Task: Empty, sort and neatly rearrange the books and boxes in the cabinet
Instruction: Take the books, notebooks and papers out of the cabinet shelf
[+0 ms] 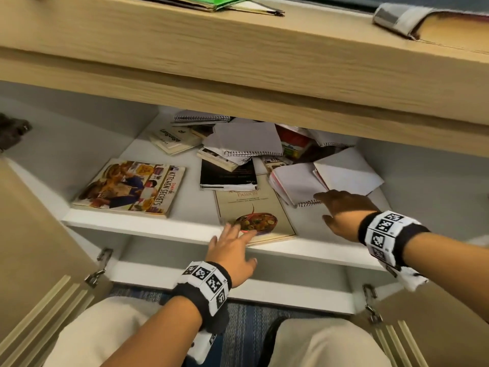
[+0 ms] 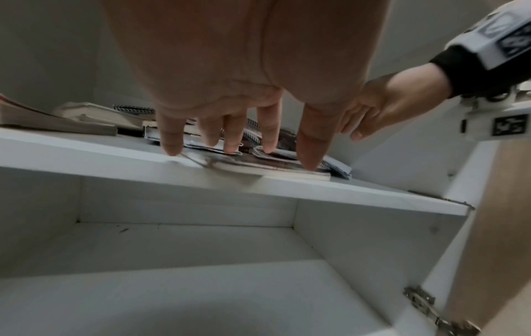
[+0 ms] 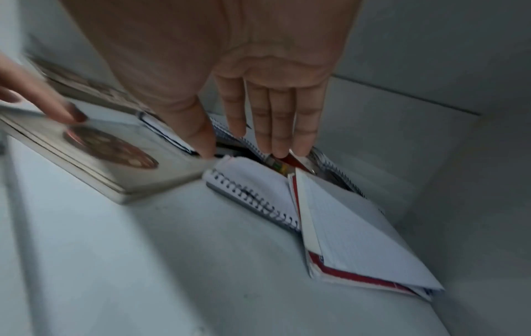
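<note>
A white cabinet shelf holds scattered books. A beige cookbook with a bowl picture lies at the front middle, partly under a black book. My left hand spreads straight fingers over the cookbook's near edge and holds nothing. My right hand reaches in flat, with its fingers straight just above an open spiral notebook beside a red-edged notebook. A "Kitchen Secrets" book lies at the left, and a heap of notebooks sits behind.
Both cabinet doors stand open at the sides, showing metal hinges. A wooden top overhangs the shelf and carries a green folder and a thick book. A lower compartment lies below, with my knees in front.
</note>
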A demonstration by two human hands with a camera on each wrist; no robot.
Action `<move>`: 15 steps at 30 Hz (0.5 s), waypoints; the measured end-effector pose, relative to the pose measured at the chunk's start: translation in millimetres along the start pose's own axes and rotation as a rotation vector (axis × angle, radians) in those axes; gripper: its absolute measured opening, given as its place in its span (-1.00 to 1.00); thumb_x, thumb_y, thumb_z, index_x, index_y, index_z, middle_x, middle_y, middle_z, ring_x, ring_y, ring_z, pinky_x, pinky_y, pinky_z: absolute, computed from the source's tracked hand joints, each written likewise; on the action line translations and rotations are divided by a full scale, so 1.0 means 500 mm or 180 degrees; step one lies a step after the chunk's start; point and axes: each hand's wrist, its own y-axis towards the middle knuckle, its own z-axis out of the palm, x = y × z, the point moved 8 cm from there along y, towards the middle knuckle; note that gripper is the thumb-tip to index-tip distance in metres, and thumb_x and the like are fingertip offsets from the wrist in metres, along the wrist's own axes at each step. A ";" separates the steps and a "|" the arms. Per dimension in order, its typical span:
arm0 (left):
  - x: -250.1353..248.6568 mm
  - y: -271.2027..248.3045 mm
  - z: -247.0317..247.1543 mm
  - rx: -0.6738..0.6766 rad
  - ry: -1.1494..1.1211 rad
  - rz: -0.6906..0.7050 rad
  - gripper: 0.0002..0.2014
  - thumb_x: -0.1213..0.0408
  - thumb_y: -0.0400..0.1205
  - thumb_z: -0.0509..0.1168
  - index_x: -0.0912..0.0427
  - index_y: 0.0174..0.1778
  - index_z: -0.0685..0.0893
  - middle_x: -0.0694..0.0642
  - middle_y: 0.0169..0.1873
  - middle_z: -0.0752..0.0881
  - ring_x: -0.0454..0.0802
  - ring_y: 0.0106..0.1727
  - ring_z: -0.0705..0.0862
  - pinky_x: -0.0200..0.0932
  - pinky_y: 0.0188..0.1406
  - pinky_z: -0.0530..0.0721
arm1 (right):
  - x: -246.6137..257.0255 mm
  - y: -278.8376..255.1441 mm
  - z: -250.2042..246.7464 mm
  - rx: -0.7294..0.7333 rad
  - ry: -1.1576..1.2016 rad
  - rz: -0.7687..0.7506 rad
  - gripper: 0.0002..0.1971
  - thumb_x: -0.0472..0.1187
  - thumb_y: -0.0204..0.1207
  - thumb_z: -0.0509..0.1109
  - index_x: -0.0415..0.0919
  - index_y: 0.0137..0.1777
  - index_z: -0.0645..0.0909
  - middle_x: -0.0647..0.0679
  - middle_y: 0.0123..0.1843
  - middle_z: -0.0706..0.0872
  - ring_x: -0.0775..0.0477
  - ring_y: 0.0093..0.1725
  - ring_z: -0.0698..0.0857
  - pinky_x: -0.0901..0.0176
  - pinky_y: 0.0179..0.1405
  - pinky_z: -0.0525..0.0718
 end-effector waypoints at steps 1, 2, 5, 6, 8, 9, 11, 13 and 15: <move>0.001 0.003 0.011 0.0106 0.0146 -0.0006 -0.28 -0.02 0.64 0.25 -0.21 0.68 0.05 0.07 0.72 -0.03 0.04 0.72 -0.15 0.22 0.67 -0.15 | -0.010 0.021 0.015 0.0095 -0.0010 0.0084 -0.41 -0.04 0.66 0.20 0.02 0.66 0.13 -0.06 0.59 0.39 -0.15 0.50 0.46 -0.03 0.39 0.53; 0.003 0.009 0.021 0.0157 0.0259 -0.0015 -0.27 -0.02 0.64 0.24 -0.20 0.69 0.02 0.08 0.72 -0.05 0.05 0.72 -0.17 0.24 0.66 -0.19 | -0.015 0.044 0.029 0.0179 -0.0009 0.0143 -0.40 -0.04 0.66 0.20 0.01 0.67 0.10 -0.06 0.60 0.37 -0.16 0.51 0.45 -0.03 0.39 0.53; 0.003 0.013 0.027 0.0032 0.0314 -0.0031 -0.30 -0.01 0.66 0.21 -0.21 0.68 0.02 0.08 0.72 -0.04 0.05 0.72 -0.16 0.22 0.66 -0.23 | -0.018 0.099 0.059 0.0164 -0.0011 0.0194 -0.32 -0.04 0.64 0.25 -0.04 0.69 0.04 -0.10 0.64 0.30 -0.19 0.54 0.42 -0.05 0.40 0.52; 0.002 0.011 0.024 -0.0030 0.0287 -0.0036 -0.32 0.00 0.67 0.20 -0.21 0.68 0.04 0.08 0.72 -0.02 0.04 0.72 -0.15 0.21 0.67 -0.22 | -0.016 0.116 0.067 0.0141 -0.0037 0.0206 -0.29 -0.04 0.62 0.27 -0.06 0.69 0.03 -0.12 0.65 0.27 -0.21 0.54 0.41 -0.07 0.40 0.52; 0.004 0.010 0.020 -0.0098 0.0258 -0.0026 -0.34 0.02 0.68 0.18 -0.22 0.68 0.06 0.07 0.71 -0.01 0.03 0.72 -0.14 0.19 0.68 -0.22 | -0.011 0.149 0.084 0.0116 -0.0071 0.0243 -0.31 -0.05 0.61 0.28 -0.07 0.68 0.06 -0.13 0.64 0.30 -0.23 0.52 0.45 -0.09 0.39 0.54; 0.004 0.009 0.018 -0.0110 0.0244 -0.0016 -0.35 0.03 0.68 0.17 -0.22 0.67 0.06 0.06 0.71 0.00 0.02 0.72 -0.14 0.18 0.68 -0.21 | -0.008 0.161 0.087 0.0074 -0.0086 0.0255 -0.37 -0.07 0.62 0.25 -0.07 0.66 0.13 -0.13 0.59 0.38 -0.23 0.47 0.51 -0.09 0.34 0.58; 0.005 0.008 0.018 -0.0097 0.0200 0.0007 -0.37 0.04 0.68 0.16 -0.23 0.67 0.08 0.05 0.71 0.02 0.00 0.72 -0.13 0.17 0.69 -0.20 | 0.005 0.175 0.087 -0.0048 -0.0253 0.0236 -0.52 -0.14 0.65 0.15 -0.06 0.57 0.29 -0.13 0.42 0.60 -0.23 0.29 0.67 -0.04 0.19 0.66; 0.006 0.010 0.017 -0.0085 0.0137 -0.0019 -0.40 0.02 0.68 0.16 -0.22 0.66 0.13 0.04 0.71 0.05 -0.02 0.72 -0.11 0.16 0.70 -0.18 | 0.029 0.175 0.077 -0.0220 -0.0368 0.0121 -0.61 -0.20 0.66 0.08 -0.04 0.47 0.43 -0.13 0.20 0.75 -0.24 0.13 0.76 0.00 0.05 0.68; -0.002 0.013 0.004 -0.0146 -0.0131 -0.0079 -0.47 -0.01 0.69 0.16 -0.20 0.62 0.27 0.04 0.69 0.16 -0.02 0.72 0.00 0.15 0.70 -0.13 | 0.059 0.162 0.064 -0.0286 -0.0342 -0.0011 -0.63 -0.18 0.68 0.07 -0.02 0.43 0.48 -0.14 0.14 0.78 -0.26 0.09 0.76 0.03 0.00 0.66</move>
